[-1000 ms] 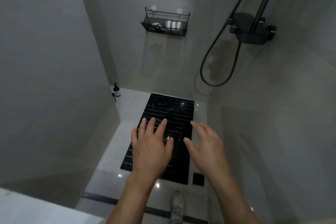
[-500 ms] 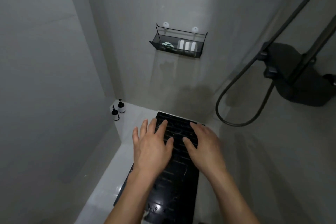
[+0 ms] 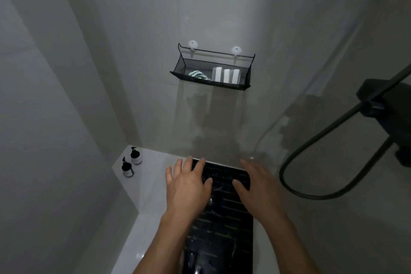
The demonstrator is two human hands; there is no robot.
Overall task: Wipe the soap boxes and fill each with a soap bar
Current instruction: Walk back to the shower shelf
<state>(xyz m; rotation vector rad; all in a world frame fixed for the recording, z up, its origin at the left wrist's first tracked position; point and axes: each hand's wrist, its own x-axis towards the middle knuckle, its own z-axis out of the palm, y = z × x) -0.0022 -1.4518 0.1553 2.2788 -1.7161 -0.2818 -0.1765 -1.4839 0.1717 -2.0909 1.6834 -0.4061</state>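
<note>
A black wire basket (image 3: 246, 69) hangs on the far shower wall from two white hooks. Inside it stand several white soap boxes (image 3: 226, 75) side by side on the right, and a green-and-white striped cloth (image 3: 198, 74) lies on the left. My left hand (image 3: 186, 187) and my right hand (image 3: 259, 187) are held out in front of me, well below the basket, palms down with fingers spread. Both hold nothing. No loose soap bar can be made out.
Two small dark pump bottles (image 3: 131, 163) stand in the left floor corner. A black slatted drain mat (image 3: 222, 218) covers the floor under my hands. A dark shower mixer (image 3: 387, 104) with a looping hose (image 3: 293, 187) juts from the right wall.
The view has moved further into the shower and tilted up. The basket now looks larger and lower in view, and a second pump bottle has come into sight. Both hands stay spread and empty.
</note>
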